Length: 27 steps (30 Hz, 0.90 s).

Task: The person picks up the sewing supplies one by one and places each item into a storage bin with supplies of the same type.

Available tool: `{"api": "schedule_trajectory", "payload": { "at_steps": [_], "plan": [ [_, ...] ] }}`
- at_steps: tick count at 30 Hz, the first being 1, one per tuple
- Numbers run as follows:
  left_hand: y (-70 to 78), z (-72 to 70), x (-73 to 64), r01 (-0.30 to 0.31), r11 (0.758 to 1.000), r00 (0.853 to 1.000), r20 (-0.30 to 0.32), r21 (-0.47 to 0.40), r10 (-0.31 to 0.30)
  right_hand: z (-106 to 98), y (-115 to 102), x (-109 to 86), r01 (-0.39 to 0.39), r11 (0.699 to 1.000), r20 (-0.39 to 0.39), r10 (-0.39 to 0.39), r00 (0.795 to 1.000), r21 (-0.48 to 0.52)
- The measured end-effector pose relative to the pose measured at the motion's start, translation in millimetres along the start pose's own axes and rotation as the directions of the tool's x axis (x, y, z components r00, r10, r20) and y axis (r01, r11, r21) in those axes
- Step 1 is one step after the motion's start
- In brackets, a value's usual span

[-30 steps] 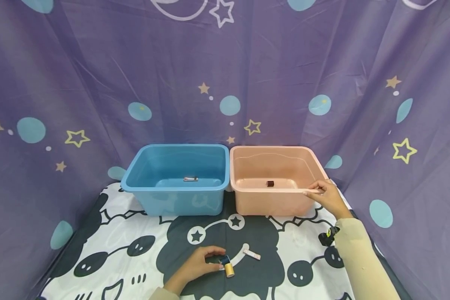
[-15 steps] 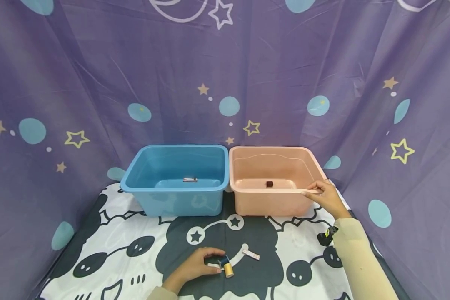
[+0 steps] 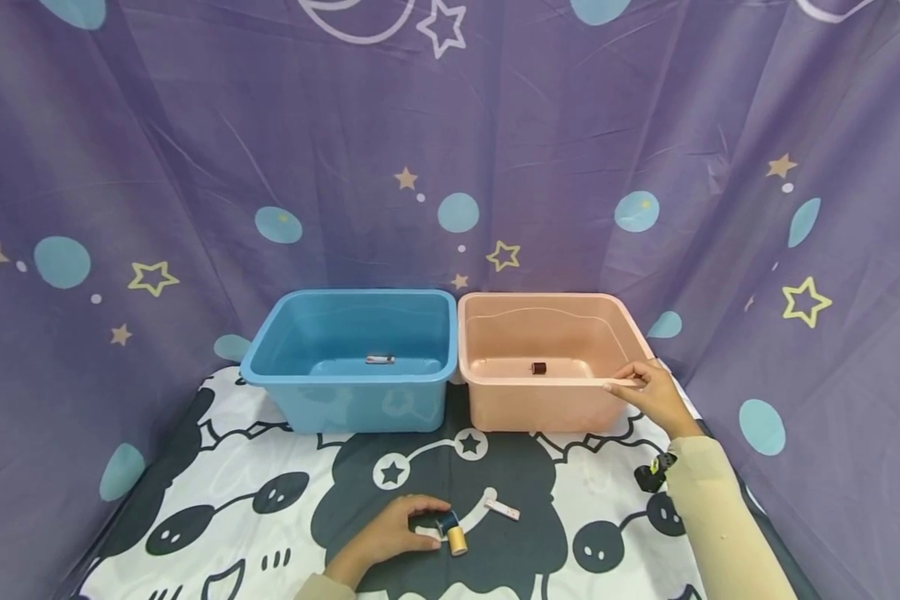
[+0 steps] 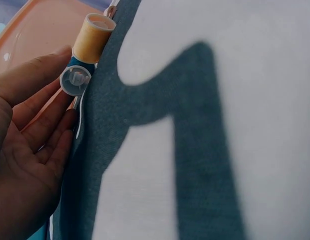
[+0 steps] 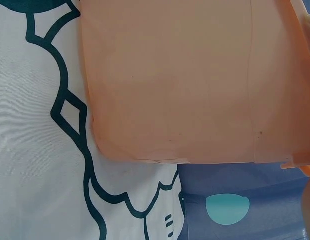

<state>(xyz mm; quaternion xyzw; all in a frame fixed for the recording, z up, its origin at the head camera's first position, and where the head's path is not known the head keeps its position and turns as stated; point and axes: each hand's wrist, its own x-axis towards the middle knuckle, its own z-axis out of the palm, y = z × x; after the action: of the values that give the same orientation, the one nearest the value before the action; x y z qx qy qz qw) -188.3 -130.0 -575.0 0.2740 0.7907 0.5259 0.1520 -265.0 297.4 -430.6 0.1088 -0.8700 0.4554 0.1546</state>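
- One blue spool [image 3: 447,522] at three o'clock from the nearer left hand [image 3: 390,530], thumb and fingers apart
- Yellow spool [image 3: 457,542] just beside, axis roughly twelve-to-six
- Pinching pink tub [image 3: 543,408] with right hand [image 3: 656,400]

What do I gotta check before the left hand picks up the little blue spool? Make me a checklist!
1. Blue spool easy to reach: ok, between the left hand's thumb and fingers.
2. Left hand has a firm grip: cannot tell; whether it even touches isn't clear.
3. Gap between blue spool and yellow spool: not ok, none shows.
4. White strip out of the way: ok, lying apart from both spools.
5. Peach tub held: ok, the right hand pinches its front rim.
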Motion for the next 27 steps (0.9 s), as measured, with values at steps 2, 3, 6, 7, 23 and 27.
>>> {"api": "schedule_trajectory", "payload": {
  "at_steps": [2, 3, 6, 7, 23, 27],
  "plan": [
    [0.0, -0.1, 0.6, -0.002, 1.000, 1.000, -0.001, 0.011, 0.002, -0.2, 0.1, 0.6, -0.001, 1.000, 0.001, 0.001, 1.000, -0.002],
    [0.2, -0.3, 1.0, -0.003, 1.000, 1.000, -0.001, 0.019, 0.003, -0.4, 0.3, 0.8, 0.000, 1.000, 0.003, 0.000, 1.000, -0.004],
    [0.4, -0.4, 2.3, 0.003, 0.999, 1.000, -0.002, 0.032, -0.003, -0.6, 0.6, 0.9, -0.002, 1.000, 0.002, 0.002, 1.000, -0.002],
    [0.6, -0.4, 2.6, 0.005, 0.999, 1.000, -0.003, 0.038, -0.005, -0.6, 0.9, 0.9, -0.003, 1.000, 0.002, 0.003, 1.000, -0.004],
    [1.4, 9.1, 7.2, 0.020, 0.997, 0.998, -0.059, 0.073, -0.016, 1.6, -1.3, -0.5, 0.019, 0.999, -0.009, -0.019, 1.000, -0.032],
    [-0.8, 11.5, 6.8, 0.027, 0.995, 0.997, -0.071, 0.093, -0.020, 2.5, 8.7, 1.3, 0.021, 0.999, -0.016, -0.022, 1.000, -0.028]
  ]
}}
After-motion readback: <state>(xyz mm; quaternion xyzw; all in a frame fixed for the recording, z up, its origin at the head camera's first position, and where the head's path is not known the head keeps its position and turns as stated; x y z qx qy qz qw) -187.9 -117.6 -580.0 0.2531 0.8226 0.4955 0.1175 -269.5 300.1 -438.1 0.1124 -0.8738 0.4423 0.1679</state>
